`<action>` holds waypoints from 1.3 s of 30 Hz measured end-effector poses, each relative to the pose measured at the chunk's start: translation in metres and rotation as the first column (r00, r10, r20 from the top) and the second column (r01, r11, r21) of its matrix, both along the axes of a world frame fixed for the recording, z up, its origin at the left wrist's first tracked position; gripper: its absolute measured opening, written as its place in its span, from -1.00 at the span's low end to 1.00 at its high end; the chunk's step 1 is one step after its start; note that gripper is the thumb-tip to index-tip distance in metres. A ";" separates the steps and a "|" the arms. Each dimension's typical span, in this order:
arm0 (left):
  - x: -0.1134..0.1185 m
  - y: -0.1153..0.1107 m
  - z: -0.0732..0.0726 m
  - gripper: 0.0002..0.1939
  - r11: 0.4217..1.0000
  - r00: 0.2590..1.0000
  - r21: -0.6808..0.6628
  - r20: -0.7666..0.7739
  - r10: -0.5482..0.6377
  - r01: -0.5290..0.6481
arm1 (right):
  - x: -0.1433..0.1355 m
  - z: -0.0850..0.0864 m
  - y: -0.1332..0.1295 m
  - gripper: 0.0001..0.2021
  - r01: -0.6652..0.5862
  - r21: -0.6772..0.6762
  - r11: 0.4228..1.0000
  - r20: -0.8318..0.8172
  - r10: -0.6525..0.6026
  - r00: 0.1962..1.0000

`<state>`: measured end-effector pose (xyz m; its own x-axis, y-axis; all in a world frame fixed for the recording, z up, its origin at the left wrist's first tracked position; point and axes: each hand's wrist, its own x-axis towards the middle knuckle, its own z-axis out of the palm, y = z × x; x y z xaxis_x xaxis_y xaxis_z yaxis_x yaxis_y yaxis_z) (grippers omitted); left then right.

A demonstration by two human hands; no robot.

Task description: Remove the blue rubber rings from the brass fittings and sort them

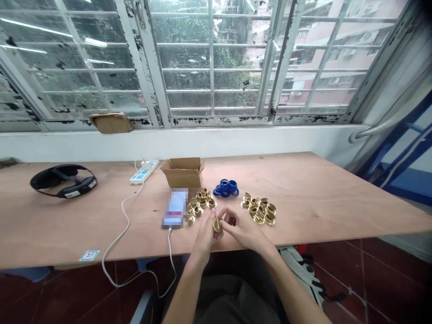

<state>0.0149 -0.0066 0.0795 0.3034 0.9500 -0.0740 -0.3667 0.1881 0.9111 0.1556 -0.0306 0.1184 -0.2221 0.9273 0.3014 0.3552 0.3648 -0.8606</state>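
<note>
Both of my hands meet at the table's front edge around one round brass piece [217, 224]. My left hand [204, 231] holds it from the left, with the thumb on top. From the right, the fingers of my right hand [240, 226] pinch at the same piece. One pile of brass pieces [198, 208] lies just beyond my left hand, and another brass pile [261, 209] is to the right of my right hand. Blue rings [226, 188] are heaped between the two piles, farther back.
An open cardboard box [184, 173] stands behind a phone [176, 207] with a white cable that hangs over the table edge. A power strip [145, 172] and a black headset [64, 181] lie on the left of the wooden table [324, 193].
</note>
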 end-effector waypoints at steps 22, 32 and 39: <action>0.004 0.010 -0.021 -0.56 0.958 0.972 0.202 -0.072 0.223 -0.205 | -0.019 -0.012 -0.003 -0.92 0.381 0.157 0.911 0.298 -0.411 0.862; 0.003 0.010 -0.023 -0.50 0.929 0.941 0.251 -0.134 0.310 -0.271 | -0.024 -0.030 0.014 -0.67 -0.072 -0.371 0.926 -0.396 -0.088 0.914; 0.004 0.012 -0.026 -0.51 0.927 0.931 0.224 -0.143 0.337 -0.301 | -0.019 -0.033 0.018 -0.61 -0.162 -0.469 0.868 -0.500 -0.110 0.859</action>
